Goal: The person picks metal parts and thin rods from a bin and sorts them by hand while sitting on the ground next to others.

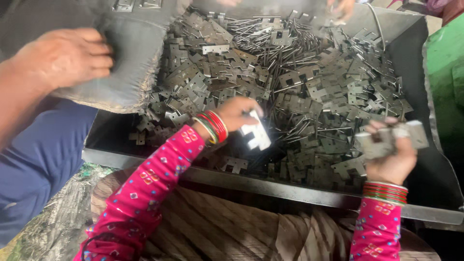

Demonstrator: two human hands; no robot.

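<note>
The left hand [237,113], wrist ringed with red and green bangles [212,127] above a pink patterned sleeve [154,179], sits near the middle of the view with its fingers pinched on a bright, flat notched steel hinge plate [256,135], which hangs just below the fingertips at about 5 o'clock from the hand. The right hand [391,154], at 4 o'clock from the left one and well apart from it, is curled shut around a small stack of dull grey notched metal plates [386,139] that jut out past the fingers on both sides; a matching set of bangles circles its wrist. Both hands hover over a large dark metal tray [270,186], whose near rim runs from 9 o'clock to 4 o'clock across the view. The tray is heaped with a pile of loose grey hinge plates [309,101], and a bundle of thin steel pins [261,34] lies toward 12 o'clock. At 10 o'clock another person's hand [63,58] grips a grey fabric sack [130,63] tilted over the tray's far-left corner, its mouth touching the pile. That person's blue trouser leg [38,159] shows at 8 o'clock.
</note>
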